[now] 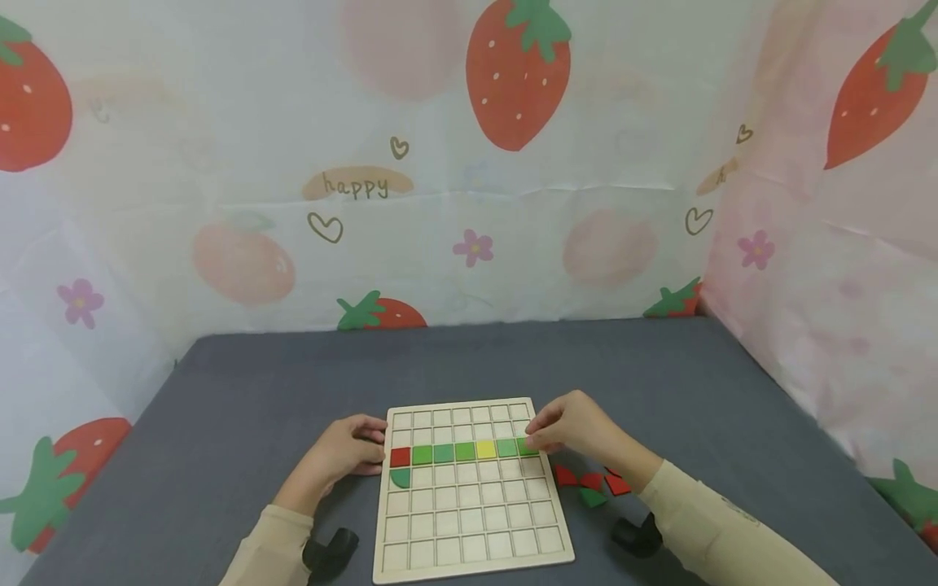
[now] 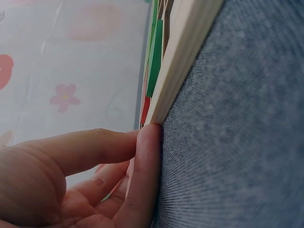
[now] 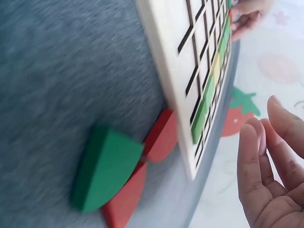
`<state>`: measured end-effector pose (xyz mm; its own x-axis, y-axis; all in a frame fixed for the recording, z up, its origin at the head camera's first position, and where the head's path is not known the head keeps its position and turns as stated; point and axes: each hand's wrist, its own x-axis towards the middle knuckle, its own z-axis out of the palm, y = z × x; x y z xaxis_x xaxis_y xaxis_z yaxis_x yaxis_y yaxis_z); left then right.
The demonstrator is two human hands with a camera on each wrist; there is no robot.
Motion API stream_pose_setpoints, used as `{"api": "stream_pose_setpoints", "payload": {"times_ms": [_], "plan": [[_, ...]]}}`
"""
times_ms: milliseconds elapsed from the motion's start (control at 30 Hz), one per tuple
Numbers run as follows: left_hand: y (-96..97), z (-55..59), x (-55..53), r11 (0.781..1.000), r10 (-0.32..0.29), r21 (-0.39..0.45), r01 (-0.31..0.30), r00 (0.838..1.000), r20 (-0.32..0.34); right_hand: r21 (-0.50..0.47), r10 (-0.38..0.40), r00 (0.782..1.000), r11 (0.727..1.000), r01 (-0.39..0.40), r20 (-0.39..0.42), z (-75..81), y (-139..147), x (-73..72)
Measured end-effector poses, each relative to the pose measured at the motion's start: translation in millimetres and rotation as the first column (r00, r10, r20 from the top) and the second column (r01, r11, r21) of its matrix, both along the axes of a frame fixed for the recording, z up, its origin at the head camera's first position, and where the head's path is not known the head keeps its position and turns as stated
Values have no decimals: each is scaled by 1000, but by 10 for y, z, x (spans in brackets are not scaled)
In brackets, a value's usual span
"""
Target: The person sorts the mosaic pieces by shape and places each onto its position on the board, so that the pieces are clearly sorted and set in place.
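A light wooden grid board point(image 1: 440, 496) lies on the grey cloth. Across its third row runs a line of square tiles: a red tile point(image 1: 400, 457) at the left, several green ones, and a yellow tile point(image 1: 486, 449). Below the red one sits a green rounded tile point(image 1: 400, 478). My left hand point(image 1: 344, 446) grips the board's left edge, thumb and index finger meeting there in the left wrist view. Over the row's right end is my right hand point(image 1: 567, 423), beside the last green tile point(image 3: 198, 126). Its fingers are loosely bent, with nothing between them in the right wrist view.
Just right of the board lie several loose pieces, among them a green piece point(image 3: 107, 171) and a red piece point(image 1: 618, 485). Black wrist mounts point(image 1: 333, 551) show below both sleeves. A strawberry-print curtain point(image 1: 440, 244) hangs behind the table point(image 1: 293, 382).
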<state>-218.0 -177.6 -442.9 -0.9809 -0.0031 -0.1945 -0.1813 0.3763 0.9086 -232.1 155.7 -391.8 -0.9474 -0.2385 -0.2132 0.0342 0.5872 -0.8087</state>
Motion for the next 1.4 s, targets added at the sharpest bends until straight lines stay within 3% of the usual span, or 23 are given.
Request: {"api": "stream_pose_setpoints", "payload": {"times_ms": [367,800,1400], "plan": [[-3,4,4,1000,1,5,-1,1000,0,48,-56,998,997,55,27,-114,225,56],[0,1,1,1000,-5,6,5,1000,7,123,39,999,992,-40,9,-254,381,89],[-14,-42,-34,1000,-1,-1,1,1000,15,163,106,994,981,-102,-19,-258,358,113]]}}
